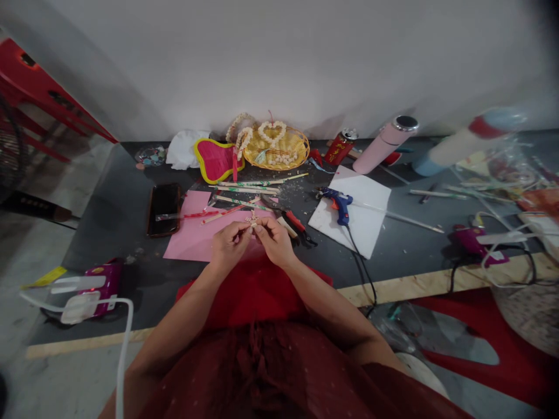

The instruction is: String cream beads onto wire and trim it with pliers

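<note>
My left hand (230, 243) and my right hand (274, 240) meet close together over a pink sheet (187, 247). Between their pinched fingertips is a small cream-coloured piece (253, 220), made of little bits; its exact kind is too small to tell. Right beside my right hand lie red-handled pliers (295, 221). Thin sticks with green and white markings (247, 190) lie just beyond the hands. A wicker basket (301, 142) farther back holds a cream heart-shaped ring (271, 134) and loose cream pieces (286, 157).
A blue glue gun (339, 205) rests on a white board (371, 233), its cord running off the table's front. A phone (164, 209) lies left. Along the wall stand a red can (340, 146), a pink flask (385, 145) and a blurred bottle (463, 142). Purple power boxes (107, 285) sit at both sides.
</note>
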`<state>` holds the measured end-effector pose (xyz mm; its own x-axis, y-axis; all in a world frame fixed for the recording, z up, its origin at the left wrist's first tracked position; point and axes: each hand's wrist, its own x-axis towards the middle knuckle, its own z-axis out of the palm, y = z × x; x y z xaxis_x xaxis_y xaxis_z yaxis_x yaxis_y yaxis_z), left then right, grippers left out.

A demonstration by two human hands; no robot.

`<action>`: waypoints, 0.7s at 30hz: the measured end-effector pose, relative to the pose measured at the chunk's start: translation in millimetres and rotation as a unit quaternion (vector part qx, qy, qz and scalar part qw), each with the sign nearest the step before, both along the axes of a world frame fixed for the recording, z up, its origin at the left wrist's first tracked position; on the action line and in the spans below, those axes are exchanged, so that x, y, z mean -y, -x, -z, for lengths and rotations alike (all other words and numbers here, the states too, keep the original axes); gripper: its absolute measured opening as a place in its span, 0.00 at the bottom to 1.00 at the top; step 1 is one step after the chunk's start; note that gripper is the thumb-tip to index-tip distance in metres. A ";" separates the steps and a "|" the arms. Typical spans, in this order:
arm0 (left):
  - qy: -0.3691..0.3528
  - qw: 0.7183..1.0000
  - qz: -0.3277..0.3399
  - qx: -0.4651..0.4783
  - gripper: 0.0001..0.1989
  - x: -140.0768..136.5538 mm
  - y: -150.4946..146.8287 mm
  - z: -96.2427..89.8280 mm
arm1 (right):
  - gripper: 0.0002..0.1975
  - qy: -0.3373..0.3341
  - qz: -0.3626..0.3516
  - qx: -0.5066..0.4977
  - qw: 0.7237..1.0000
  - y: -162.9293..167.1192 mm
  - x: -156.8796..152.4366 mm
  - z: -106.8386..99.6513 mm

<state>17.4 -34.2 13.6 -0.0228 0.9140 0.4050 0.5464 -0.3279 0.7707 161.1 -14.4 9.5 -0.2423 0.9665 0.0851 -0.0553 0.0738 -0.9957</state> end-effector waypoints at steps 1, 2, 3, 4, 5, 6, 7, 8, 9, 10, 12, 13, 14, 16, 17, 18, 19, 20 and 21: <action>0.000 1.000 -0.001 0.000 0.09 0.0 -0.1 -0.4 | 0.15 -0.001 0.000 0.000 1.000 -0.2 -0.1 0.1; -0.001 1.000 -0.002 -0.001 0.09 0.0 -0.2 -0.7 | 0.15 0.000 -0.001 0.001 1.000 -0.4 -0.1 0.0; -0.002 1.000 -0.003 -0.005 0.09 0.0 -0.3 -0.9 | 0.15 0.000 -0.002 0.003 1.000 -0.5 -0.2 -0.3; -0.003 1.000 -0.005 -0.009 0.09 -0.1 -0.3 -1.0 | 0.15 0.001 -0.002 0.005 1.000 -0.5 -0.3 -0.7; -0.003 1.000 -0.005 -0.012 0.09 -0.2 -0.2 -0.9 | 0.16 0.004 -0.001 0.007 1.000 -0.4 -0.4 -1.3; -0.004 1.000 -0.006 -0.014 0.09 -0.2 -0.1 -0.9 | 0.16 0.006 0.000 0.007 1.000 -0.2 -0.4 -2.0; -0.004 1.000 -0.006 -0.015 0.09 -0.2 0.0 -0.8 | 0.16 0.009 0.001 0.006 1.000 0.1 -0.4 -2.7; -0.003 1.000 -0.005 -0.015 0.09 -0.2 0.0 -0.8 | 0.16 0.009 0.003 0.004 1.000 0.4 -0.3 -3.3; -0.003 1.000 -0.004 -0.013 0.09 -0.2 0.0 -0.8 | 0.16 0.007 0.005 0.003 1.000 0.6 -0.1 -3.8; -0.003 1.000 -0.004 -0.011 0.09 -0.1 -0.1 -1.0 | 0.16 0.003 0.009 0.003 1.000 0.9 0.1 -4.2; -0.002 1.000 -0.003 -0.005 0.09 0.0 -0.4 -1.4 | 0.15 -0.005 0.016 0.008 1.000 1.2 0.7 -4.2; -0.001 1.000 -0.002 -0.002 0.09 0.0 -0.6 -1.6 | 0.14 -0.007 0.018 0.012 1.000 1.3 1.1 -4.0; 0.001 1.000 -0.001 0.001 0.09 0.0 -0.8 -1.7 | 0.14 -0.008 0.021 0.015 1.000 1.2 1.4 -3.7; 0.005 1.000 0.002 0.006 0.09 -0.1 -1.1 -1.7 | 0.13 -0.010 0.024 0.018 0.999 1.0 2.0 -3.3; 0.006 1.000 0.003 0.008 0.09 -0.2 -1.2 -1.7 | 0.12 -0.013 0.025 0.018 0.999 0.9 2.2 -3.2; 0.007 1.000 0.003 0.010 0.09 -0.2 -1.3 -1.8 | 0.12 -0.016 0.027 0.018 0.999 0.7 2.4 -3.2; 0.007 1.000 0.004 0.011 0.09 -0.2 -1.4 -2.0 | 0.12 -0.018 0.027 0.018 0.999 0.6 2.4 -3.3; 0.007 1.000 0.005 0.011 0.09 -0.2 -1.4 -2.2 | 0.11 -0.018 0.027 0.018 0.999 0.5 2.3 -3.4; 0.007 1.000 0.006 0.011 0.09 -0.1 -1.4 -2.5 | 0.11 -0.017 0.026 0.020 0.999 0.4 2.1 -3.5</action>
<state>18.8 -34.1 16.2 -0.0202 0.9196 0.3923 0.5260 -0.3239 0.7864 160.7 -16.6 13.1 -0.1960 0.9744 0.1102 -0.0116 0.1101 -0.9939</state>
